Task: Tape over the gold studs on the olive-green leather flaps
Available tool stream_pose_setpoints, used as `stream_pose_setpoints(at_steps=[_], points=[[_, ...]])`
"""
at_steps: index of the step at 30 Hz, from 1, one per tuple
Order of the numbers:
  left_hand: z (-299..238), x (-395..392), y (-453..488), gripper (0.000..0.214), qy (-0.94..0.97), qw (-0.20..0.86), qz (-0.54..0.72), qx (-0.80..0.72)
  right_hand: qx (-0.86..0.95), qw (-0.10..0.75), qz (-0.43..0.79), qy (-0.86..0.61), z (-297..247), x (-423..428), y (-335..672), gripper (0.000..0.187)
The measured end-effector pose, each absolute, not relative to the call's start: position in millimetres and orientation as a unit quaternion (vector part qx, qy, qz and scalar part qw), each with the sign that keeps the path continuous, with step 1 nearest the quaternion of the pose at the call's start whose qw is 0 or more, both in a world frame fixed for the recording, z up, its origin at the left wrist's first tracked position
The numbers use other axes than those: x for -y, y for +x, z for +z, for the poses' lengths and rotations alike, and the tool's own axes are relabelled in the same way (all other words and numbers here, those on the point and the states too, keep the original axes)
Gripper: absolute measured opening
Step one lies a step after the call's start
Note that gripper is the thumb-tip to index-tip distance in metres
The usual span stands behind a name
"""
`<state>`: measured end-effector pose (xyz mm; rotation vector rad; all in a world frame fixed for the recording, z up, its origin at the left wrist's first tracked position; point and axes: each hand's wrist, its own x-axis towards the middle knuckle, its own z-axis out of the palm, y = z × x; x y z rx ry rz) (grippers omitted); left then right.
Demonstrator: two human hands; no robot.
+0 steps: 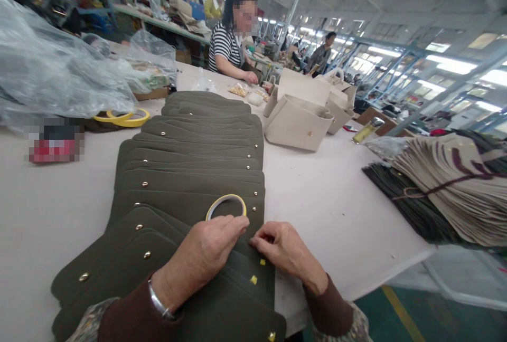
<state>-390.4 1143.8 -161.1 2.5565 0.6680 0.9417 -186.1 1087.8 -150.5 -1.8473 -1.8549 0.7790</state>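
Observation:
My left hand (208, 247) is closed on a thin roll of yellow tape (227, 197), which stands up above the fingers. Beneath both hands, dark olive bag panels (190, 179) lie in a long overlapping row, with small gold studs along their edges. My right hand (283, 249) is at the right edge of the panels, its thumb and fingertips pinched together; whatever is between them is too small to make out. Small pieces of yellow tape (254, 279) stick to the nearest panels, just below the right hand.
Beige bags (299, 123) stand at the far right of the table. Bundled panels (447, 189) are piled at right, near a bottle (368, 130). Clear plastic (59, 62) and more yellow tape rolls (129, 117) lie at left. Across the table sits a person in a striped shirt (225, 46).

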Motion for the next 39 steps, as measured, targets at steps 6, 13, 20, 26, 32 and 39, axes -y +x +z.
stream_pose_setpoints(at_steps=[6,13,20,26,32,39], points=[[-162.1,-1147.0,-395.0,0.043,0.899,0.145,0.328,-0.252,0.635,0.424,0.236,-0.601,-141.1,-1084.6,-198.9,0.013],[-161.7,-1145.3,-393.4,0.034,0.906,0.117,0.316,-0.257,0.748,0.422,0.142,-0.493,-146.2,-1089.4,-213.4,0.017],[-161.1,-1144.4,-395.3,0.015,0.909,0.174,0.287,-0.247,0.743,0.425,0.014,-0.517,-156.2,-1086.8,-220.2,0.017],[-159.1,-1141.6,-390.6,0.022,0.91,0.141,0.296,-0.255,0.6,0.482,0.192,-0.609,-156.1,-1083.9,-229.9,0.012],[-161.3,-1132.6,-383.8,0.019,0.911,0.096,0.314,-0.251,0.353,0.532,0.457,-0.619,-163.8,-1102.2,-216.1,0.024],[-158.7,-1137.5,-379.3,0.014,0.926,0.074,0.102,-0.355,0.382,0.503,0.415,-0.655,-170.7,-1114.4,-193.6,0.037]])
